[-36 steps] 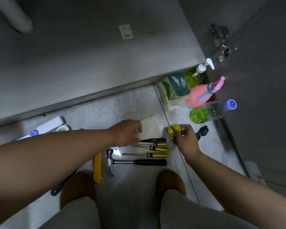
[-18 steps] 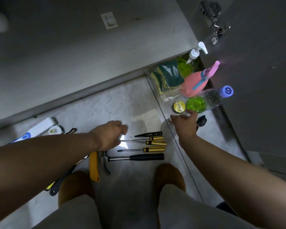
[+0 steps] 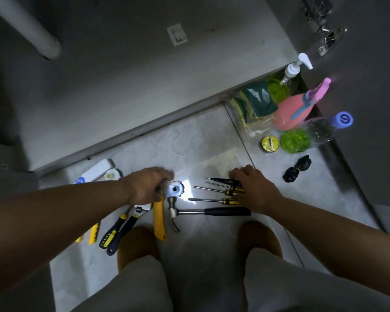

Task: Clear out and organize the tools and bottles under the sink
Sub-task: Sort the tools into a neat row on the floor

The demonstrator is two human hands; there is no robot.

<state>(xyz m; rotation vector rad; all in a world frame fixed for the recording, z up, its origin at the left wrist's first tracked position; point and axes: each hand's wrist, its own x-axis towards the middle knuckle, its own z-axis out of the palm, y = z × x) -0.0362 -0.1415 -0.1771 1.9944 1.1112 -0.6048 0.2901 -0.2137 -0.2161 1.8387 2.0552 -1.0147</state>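
Tools lie in a row on the pale floor tiles: a black-handled hammer [image 3: 212, 211], three yellow-and-black screwdrivers [image 3: 212, 190] with a black tester pen above them, a yellow utility knife [image 3: 159, 221], an adjustable wrench [image 3: 133, 218] and pliers [image 3: 113, 231]. My right hand [image 3: 256, 191] rests palm down on the screwdriver handles, fingers spread. My left hand [image 3: 148, 185] is curled over the top of the knife, beside a lit flashlight [image 3: 176, 190]; its grip is hidden. At the right stand a pink spray bottle [image 3: 288, 112], a green bottle [image 3: 295, 140] and a pump bottle [image 3: 291, 72].
A yellow tape roll [image 3: 270, 144] lies by the green bottle, with a bag of sponges [image 3: 254, 102] behind and a black bundle [image 3: 296, 168] in front. A white box [image 3: 96, 171] lies far left. The cabinet floor holds a drain pipe [image 3: 36, 34]. My knees fill the foreground.
My right hand set the yellow tape roll down beside the green bottle, then drew back onto the screwdriver handles. The left hand stayed by the flashlight.
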